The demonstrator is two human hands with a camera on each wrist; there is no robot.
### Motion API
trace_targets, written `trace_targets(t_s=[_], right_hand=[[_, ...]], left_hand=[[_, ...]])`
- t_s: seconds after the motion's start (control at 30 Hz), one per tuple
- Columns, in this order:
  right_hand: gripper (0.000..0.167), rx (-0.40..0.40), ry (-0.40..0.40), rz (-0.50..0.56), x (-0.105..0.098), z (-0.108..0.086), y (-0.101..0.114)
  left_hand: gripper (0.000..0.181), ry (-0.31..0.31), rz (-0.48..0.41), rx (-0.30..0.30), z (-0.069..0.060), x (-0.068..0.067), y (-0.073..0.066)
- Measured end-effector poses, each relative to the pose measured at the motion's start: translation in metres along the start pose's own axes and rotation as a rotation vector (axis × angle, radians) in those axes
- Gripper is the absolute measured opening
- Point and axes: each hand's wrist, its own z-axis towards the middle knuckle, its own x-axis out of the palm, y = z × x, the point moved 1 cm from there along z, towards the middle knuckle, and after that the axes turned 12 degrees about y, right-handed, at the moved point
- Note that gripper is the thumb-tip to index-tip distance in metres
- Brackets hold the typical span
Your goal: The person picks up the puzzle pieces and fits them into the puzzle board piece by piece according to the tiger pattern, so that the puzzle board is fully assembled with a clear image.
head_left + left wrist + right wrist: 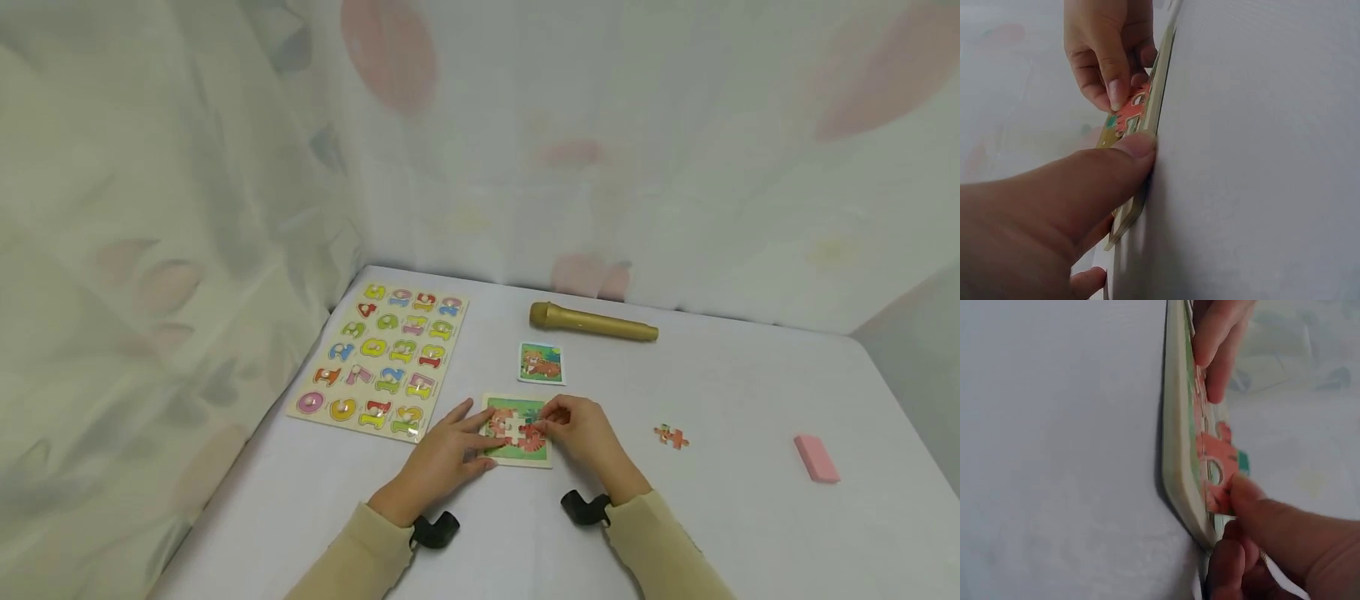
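A small wooden jigsaw board (517, 461) with a tiger picture lies in front of me, a pale gap in its middle. My left hand (441, 454) rests on its left side with spread, mostly straight fingers; in the left wrist view the thumb (1138, 145) touches the board's edge. At the board's right side, my right hand (587, 437) pinches an orange jigsaw piece (1219, 456) between thumb and fingers. The right wrist view shows that piece tilted up from the board. A loose orange-and-green jigsaw piece (672, 436) lies on the table farther right.
Behind the board lies a tiger picture card (541, 364), with a gold microphone (596, 323) beyond it. A wooden number board (358, 390) is at the left. To the far right sits a pink block (817, 458). Curtains (480, 167) hang along the table's back and left.
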Motion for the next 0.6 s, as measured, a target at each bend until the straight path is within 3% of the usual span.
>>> trace_targets(t_s=[0.2,0.4,0.5,0.6], right_hand=[[0.01,-0.04,-0.011,-0.071,0.001,-0.002,0.002],[0.008,-0.062,0.062,-0.22,-0.003,-0.006,0.005],[0.006,-0.067,0.108,-0.3,-0.018,-0.01,0.003],[0.011,0.037,0.086,-0.38,-0.051,-0.018,-0.008]], left_hand=[[0.037,-0.011,0.02,0.015,0.002,-0.001,0.001],[0.037,-0.003,0.0,0.012,0.002,-0.001,0.001],[0.037,0.007,-0.014,-0.007,0.001,-0.001,0.001],[0.038,0.014,-0.026,-0.017,0.0,0.001,0.001]])
